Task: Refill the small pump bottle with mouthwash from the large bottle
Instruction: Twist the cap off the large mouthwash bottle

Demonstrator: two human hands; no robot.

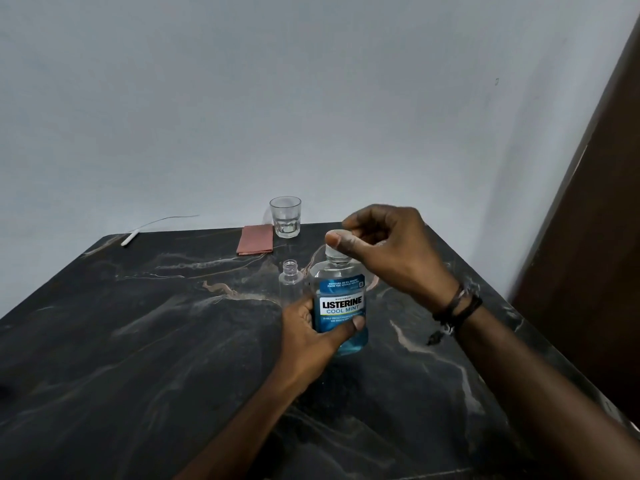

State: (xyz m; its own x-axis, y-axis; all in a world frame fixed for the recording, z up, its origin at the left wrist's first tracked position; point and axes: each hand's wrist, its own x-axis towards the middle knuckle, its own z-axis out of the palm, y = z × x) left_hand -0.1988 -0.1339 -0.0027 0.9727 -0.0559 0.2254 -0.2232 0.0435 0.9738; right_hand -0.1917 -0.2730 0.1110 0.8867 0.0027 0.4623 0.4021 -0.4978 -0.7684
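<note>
Cap (337, 241) pinched by my right hand (388, 251); left hand (311, 327) clamps big bottle (341, 306). Risk: elbowing open small bottle (290, 275) over, spill on surface (138, 323).

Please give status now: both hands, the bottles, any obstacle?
Left hand grips large bottle; right hand on its cap. Small bottle open, upright, just behind. Nothing in the way.

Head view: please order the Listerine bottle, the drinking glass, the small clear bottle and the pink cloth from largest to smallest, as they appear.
1. Listerine bottle, clearly largest, though also nearest the camera.
2. Drinking glass and pink cloth: they look alike in size, so I leave them unranked.
3. Small clear bottle: looks smallest, but a hand partly hides it, so this is unsure.
</note>
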